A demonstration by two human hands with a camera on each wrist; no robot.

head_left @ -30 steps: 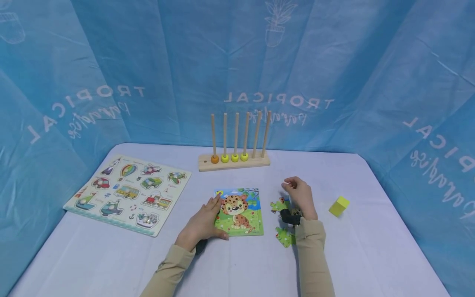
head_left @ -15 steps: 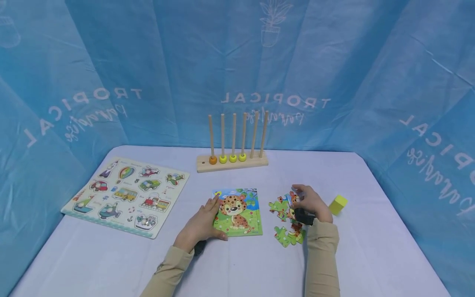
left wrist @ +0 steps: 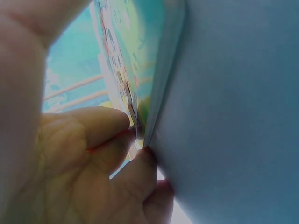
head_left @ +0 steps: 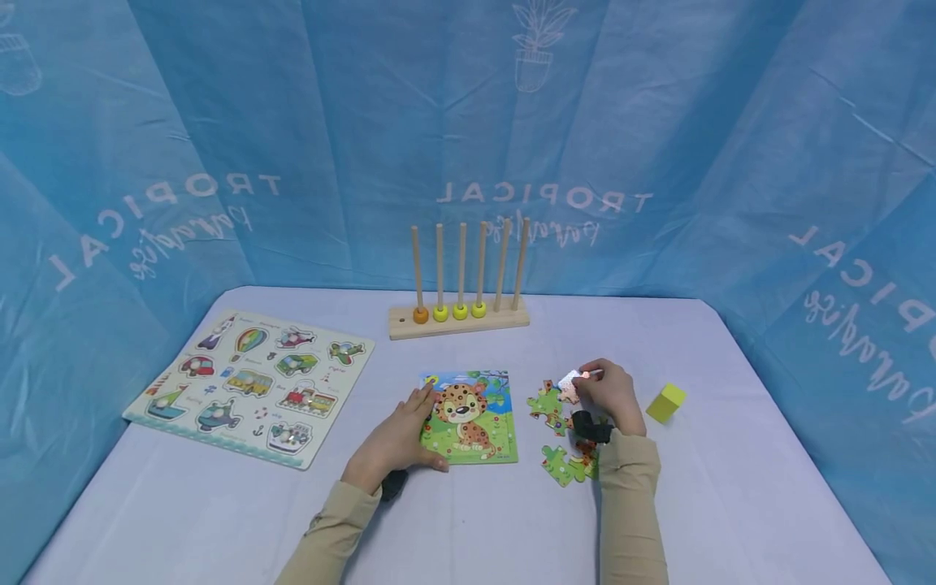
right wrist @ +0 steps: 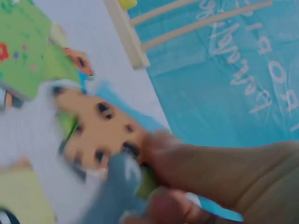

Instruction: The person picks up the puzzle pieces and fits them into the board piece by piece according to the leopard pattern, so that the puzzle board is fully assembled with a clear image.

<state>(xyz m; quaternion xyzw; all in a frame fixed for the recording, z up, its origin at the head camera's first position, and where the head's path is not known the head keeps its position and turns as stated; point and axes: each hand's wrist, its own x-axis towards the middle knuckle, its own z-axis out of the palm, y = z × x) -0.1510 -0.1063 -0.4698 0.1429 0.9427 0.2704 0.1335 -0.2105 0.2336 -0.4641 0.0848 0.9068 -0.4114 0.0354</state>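
Observation:
A leopard picture puzzle board (head_left: pixel 475 448) lies flat on the table. My left hand (head_left: pixel 398 439) rests along its left side, fingers at the upper left edge and thumb by the lower left corner; the left wrist view has the fingertips right at the board's edge (left wrist: pixel 161 100). To the right, my right hand (head_left: pixel 616 396) pinches a jigsaw piece (head_left: pixel 570 385) between thumb and fingers, tilted and shiny under the light. Up close this spotted orange piece (right wrist: pixel 105 123) is blurred. Beneath and beside that hand lie loose jigsaw pieces (head_left: pixel 561 467), partly hidden by the wrist camera.
A yellow block (head_left: pixel 666 404) stands right of the right hand. At the back is a wooden peg stand (head_left: pixel 459 327) with upright rods and several beads. A vehicle peg-puzzle board (head_left: pixel 249 414) lies at the left. Blue printed cloth (head_left: pixel 468 122) hangs behind the table.
My right hand has moved right, then slightly back left, and now holds a piece up from the loose ones, its face turned to the light. The left hand stays at the board.

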